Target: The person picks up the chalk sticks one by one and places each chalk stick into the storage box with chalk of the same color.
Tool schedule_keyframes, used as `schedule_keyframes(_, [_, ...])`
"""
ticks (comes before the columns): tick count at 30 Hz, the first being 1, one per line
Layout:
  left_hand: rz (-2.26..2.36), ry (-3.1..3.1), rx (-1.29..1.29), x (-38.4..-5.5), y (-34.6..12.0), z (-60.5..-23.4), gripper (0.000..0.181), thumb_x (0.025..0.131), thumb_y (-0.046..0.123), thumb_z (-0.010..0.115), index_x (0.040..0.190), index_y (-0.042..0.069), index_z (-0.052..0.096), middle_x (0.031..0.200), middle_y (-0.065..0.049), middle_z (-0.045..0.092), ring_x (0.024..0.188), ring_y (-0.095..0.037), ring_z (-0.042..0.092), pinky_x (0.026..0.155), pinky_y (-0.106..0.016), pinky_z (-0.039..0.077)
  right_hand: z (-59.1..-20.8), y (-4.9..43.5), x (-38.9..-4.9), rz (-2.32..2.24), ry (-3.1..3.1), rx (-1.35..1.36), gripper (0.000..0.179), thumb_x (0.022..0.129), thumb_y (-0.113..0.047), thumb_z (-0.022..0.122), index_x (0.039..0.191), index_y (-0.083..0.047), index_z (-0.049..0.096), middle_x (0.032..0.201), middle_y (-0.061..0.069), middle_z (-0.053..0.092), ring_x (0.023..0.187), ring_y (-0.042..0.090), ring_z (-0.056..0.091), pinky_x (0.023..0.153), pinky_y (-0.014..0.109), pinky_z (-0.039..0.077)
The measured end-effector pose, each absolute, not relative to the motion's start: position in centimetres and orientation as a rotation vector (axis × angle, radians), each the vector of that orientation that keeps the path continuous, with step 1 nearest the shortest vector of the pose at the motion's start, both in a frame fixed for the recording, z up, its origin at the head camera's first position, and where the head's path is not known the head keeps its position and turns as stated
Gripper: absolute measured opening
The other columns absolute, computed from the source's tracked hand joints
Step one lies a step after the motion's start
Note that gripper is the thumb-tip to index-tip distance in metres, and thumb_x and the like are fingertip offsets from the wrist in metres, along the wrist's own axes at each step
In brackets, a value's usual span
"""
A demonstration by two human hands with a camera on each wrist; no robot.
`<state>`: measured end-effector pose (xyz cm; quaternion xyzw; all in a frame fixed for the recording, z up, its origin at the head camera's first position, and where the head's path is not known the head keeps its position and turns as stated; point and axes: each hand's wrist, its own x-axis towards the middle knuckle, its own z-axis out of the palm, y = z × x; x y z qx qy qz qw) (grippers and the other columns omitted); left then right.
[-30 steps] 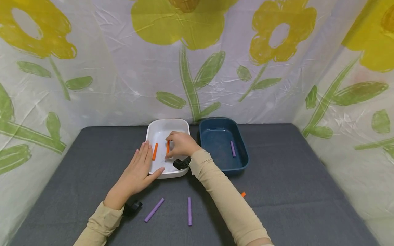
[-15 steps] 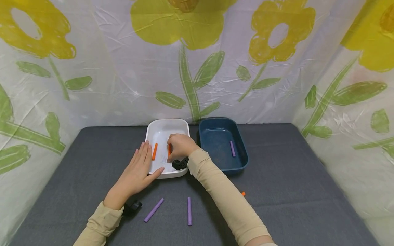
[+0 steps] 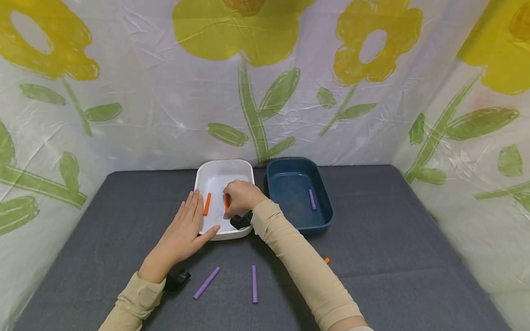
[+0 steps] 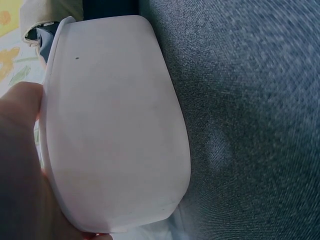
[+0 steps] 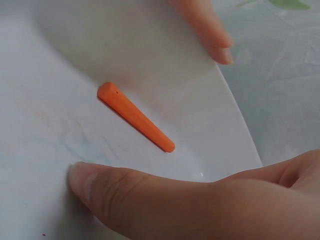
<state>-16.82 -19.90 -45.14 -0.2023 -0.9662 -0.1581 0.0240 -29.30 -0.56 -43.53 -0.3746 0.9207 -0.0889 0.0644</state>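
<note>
My right hand (image 3: pixel 243 198) reaches into the white tray (image 3: pixel 223 168), thumb and fingers bent about an orange stick (image 3: pixel 227 201), probably pinching it at its ends. In the right wrist view the thumb (image 5: pixel 125 192) shows, but the held stick does not. A second orange stick (image 3: pixel 207 204) lies on the tray floor to the left, also clear in the right wrist view as a short tapered stick (image 5: pixel 135 117). My left hand (image 3: pixel 178 234) rests on the tray's left and near rim with straight fingers. In the left wrist view the thumb lies along the tray's outer wall (image 4: pixel 115 125).
Right of the white tray stands a dark blue tray (image 3: pixel 298 225) with one purple stick (image 3: pixel 312 199) inside. Two purple sticks, one slanted (image 3: pixel 206 283) and one straight (image 3: pixel 254 284), lie on the grey cloth. An orange stick end (image 3: pixel 326 260) shows beside the right sleeve.
Since a second ago my right hand has shifted slightly to the right and down within the white tray, its fingers still around the orange stick. The left hand stays on the rim.
</note>
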Motion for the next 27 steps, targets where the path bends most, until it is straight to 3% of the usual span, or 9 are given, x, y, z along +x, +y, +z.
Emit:
schedule_keyframes(16, [-0.48, -2.975, -0.627, -16.74, -19.89, -45.19, 0.095, 0.1, 0.056, 0.046, 0.154, -0.011, 0.005, 0.162, -0.027, -0.004, 0.15, -0.037, -0.005, 0.119, -0.055, 0.008, -43.02, -0.52, -29.09, -0.289, 2.776, -1.147, 0.038, 0.068, -0.044, 0.09, 0.084, -0.015, 0.071, 0.077, -0.005, 0.06, 0.067, 0.009, 0.055, 0.058, 0.022, 0.044])
schedule_keyframes(27, [-0.467, -2.966, -0.63, -16.73, -19.86, -45.21, 0.095, 0.1, 0.054, 0.048, 0.154, -0.012, 0.006, 0.162, -0.028, -0.002, 0.15, -0.038, -0.003, 0.119, -0.056, 0.009, -42.99, -0.45, -29.2, -0.288, 2.746, -1.169, 0.039, 0.068, -0.039, 0.091, 0.092, -0.013, 0.074, 0.075, -0.005, 0.061, 0.067, 0.01, 0.055, 0.058, 0.022, 0.043])
